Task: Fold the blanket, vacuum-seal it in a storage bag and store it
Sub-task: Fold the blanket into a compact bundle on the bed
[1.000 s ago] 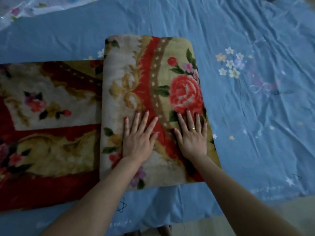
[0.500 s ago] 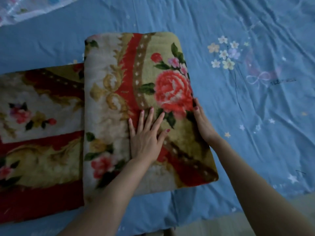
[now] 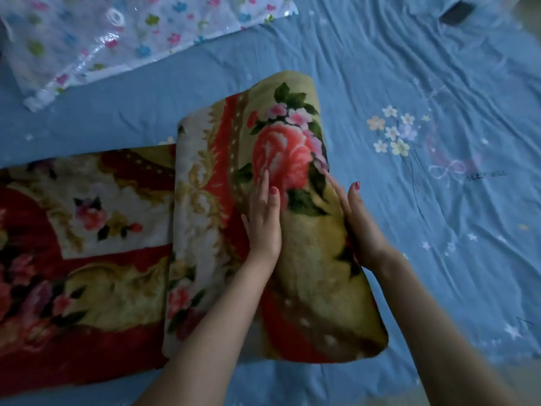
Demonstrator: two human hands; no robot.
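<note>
A thick floral blanket (image 3: 205, 230), red, cream and olive with a big pink rose, lies partly folded on the bed. Its right portion is a raised fold, and the flat part (image 3: 82, 253) stretches to the left edge. My left hand (image 3: 263, 221) lies flat with straight fingers on top of the fold. My right hand (image 3: 358, 224) presses against the fold's right edge, fingers straight, thumb up; that edge is lifted off the sheet. A clear storage bag (image 3: 117, 36) with coloured flower prints lies at the far left.
A wrinkled blue bedsheet (image 3: 409, 83) with small flower and star prints covers the bed. A dark flat object (image 3: 456, 13) lies at the far right. The bed's near edge runs along the bottom right, with pale floor (image 3: 521, 379) beyond it.
My right hand slid from the top of the fold to its right edge and lifted that edge. My left hand turned onto its side. The view tilted up, showing the storage bag.
</note>
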